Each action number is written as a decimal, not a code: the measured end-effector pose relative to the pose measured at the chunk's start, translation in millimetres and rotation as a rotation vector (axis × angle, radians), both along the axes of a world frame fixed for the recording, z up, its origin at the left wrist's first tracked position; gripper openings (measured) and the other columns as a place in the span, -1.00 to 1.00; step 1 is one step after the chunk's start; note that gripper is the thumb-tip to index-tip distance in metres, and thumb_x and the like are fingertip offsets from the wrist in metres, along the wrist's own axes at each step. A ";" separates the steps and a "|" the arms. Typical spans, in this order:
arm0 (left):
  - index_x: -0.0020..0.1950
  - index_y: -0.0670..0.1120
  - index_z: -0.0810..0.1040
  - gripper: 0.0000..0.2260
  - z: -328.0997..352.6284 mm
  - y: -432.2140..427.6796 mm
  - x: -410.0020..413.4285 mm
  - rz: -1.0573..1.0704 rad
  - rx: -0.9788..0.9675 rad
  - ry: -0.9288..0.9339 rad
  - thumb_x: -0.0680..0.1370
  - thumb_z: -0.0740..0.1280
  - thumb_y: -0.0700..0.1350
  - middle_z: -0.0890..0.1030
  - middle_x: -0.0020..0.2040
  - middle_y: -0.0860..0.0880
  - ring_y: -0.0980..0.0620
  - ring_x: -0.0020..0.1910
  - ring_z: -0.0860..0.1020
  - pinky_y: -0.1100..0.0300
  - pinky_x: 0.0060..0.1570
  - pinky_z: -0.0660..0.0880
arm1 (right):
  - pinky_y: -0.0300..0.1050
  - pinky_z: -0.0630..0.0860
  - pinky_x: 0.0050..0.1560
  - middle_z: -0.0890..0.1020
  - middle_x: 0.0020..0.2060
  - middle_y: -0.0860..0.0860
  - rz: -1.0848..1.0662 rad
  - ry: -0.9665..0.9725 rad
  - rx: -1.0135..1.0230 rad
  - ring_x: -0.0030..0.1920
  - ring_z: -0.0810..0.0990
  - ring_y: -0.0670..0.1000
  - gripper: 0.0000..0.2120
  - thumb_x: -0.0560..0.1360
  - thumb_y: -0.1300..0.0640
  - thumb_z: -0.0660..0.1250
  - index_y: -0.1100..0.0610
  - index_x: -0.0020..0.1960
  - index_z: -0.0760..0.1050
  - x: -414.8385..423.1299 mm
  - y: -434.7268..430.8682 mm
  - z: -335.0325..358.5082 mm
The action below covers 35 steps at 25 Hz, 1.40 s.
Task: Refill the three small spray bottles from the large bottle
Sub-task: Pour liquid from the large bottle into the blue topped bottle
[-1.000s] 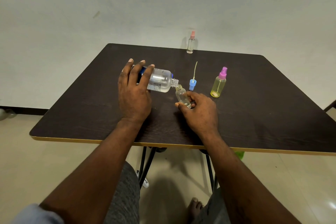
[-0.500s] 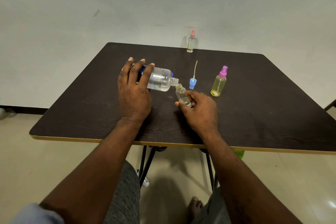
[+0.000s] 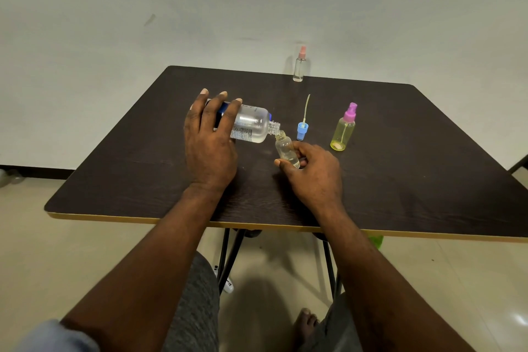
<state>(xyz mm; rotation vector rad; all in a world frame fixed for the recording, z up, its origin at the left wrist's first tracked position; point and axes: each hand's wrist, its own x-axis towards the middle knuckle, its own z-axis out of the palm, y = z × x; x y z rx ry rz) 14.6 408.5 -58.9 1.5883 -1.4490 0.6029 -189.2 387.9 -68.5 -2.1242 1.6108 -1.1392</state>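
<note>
Mid-frame, my left grip (image 3: 210,148) is holding the large bottle (image 3: 253,127) tipped; my right grip (image 3: 314,173) is pinching the small bottle (image 3: 286,151).

Even, soft indoor light; glare on floor (image 3: 517,318) (lower right); edges bowed, corners perhaps slightly soft.

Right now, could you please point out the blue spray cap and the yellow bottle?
blue spray cap (image 3: 302,131), head view, on its blue collar.
yellow bottle (image 3: 343,134), head view, on its body.

A dark wood-grain table (image 3: 428,180) stands on pale glossy floor (image 3: 43,251) before a plain wall (image 3: 114,8).
</note>
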 end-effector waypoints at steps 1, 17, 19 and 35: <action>0.48 -0.10 0.53 -0.49 -0.1 0.0 0.1 0.000 -0.003 -0.002 0.53 0.41 -0.32 0.47 0.50 -0.15 -0.25 0.58 0.27 -0.27 0.46 0.33 | 0.07 0.62 0.02 0.66 -0.07 -0.14 -0.001 0.003 -0.002 -0.02 0.61 -0.01 -0.58 0.45 -0.18 0.52 -0.08 0.26 0.65 -0.1 -0.2 -0.1; 0.48 -0.10 0.53 -0.49 1.5 1.5 -0.9 -0.003 0.006 0.002 0.53 0.41 -0.33 0.46 0.51 -0.15 -0.25 0.59 0.26 -0.28 0.46 0.32 | 0.08 0.62 0.03 0.66 -0.06 -0.13 0.002 0.010 -0.001 -0.01 0.61 -0.01 -0.59 0.46 -0.18 0.53 -0.08 0.26 0.65 -0.2 0.4 0.6; 0.48 -0.10 0.53 -0.49 1.4 1.7 -0.8 0.000 0.002 0.003 0.52 0.41 -0.33 0.47 0.51 -0.15 -0.25 0.58 0.27 -0.28 0.46 0.32 | 0.09 0.62 0.02 0.66 -0.06 -0.13 0.005 0.002 0.003 -0.02 0.61 0.00 -0.59 0.46 -0.17 0.53 -0.07 0.26 0.65 -0.1 0.9 0.9; 0.49 -0.10 0.52 -0.49 2.7 3.5 -1.1 0.001 0.016 0.000 0.54 0.43 -0.33 0.45 0.52 -0.15 -0.25 0.59 0.25 -0.29 0.47 0.32 | 0.06 0.62 0.03 0.66 -0.06 -0.13 0.005 0.008 0.010 -0.01 0.61 -0.01 -0.59 0.46 -0.18 0.52 -0.10 0.26 0.65 -0.2 0.5 1.0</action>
